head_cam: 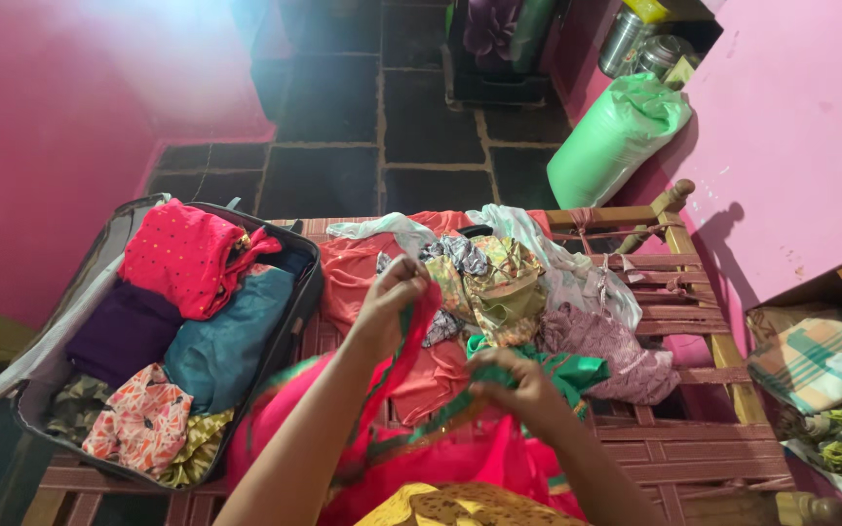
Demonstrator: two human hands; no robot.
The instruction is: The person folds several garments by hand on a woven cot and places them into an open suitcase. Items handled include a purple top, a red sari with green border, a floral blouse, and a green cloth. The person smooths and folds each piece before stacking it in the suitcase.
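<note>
Open suitcase [289,321] lies at left on a woven cot [679,438], lid flat toward the pink wall [41,146]. Inside: red dotted garment [182,255] at the top end, dark purple fold [121,333] below it, teal fold [226,346] alongside, orange-pink floral piece [138,424] and a yellow-green patterned bit [195,450] at the near end; a camo-like cloth shows at the case's left edge. Left hand [392,302] is raised, fingers pinched shut on the edge of a red-pink cloth w/ green border [411,429]; right hand [518,385] is lower, fingers closed on the green border of the same cloth, which drapes down toward the person, just right of the case. Behind the hands, a loose clothes heap [499,282] on the cot: orange, white, yellow-green print, mauve pieces, touching & overlapping, between the hands and the cot's far rail. Green foam roll [616,136] leans near the cot's far right corner; steel pots [645,49] behind it. More folded cloth [811,360] stacked at far right. Floor is dark stone tile [421,117]; walls pink both sides, dim room w/ glare at upper left.
</note>
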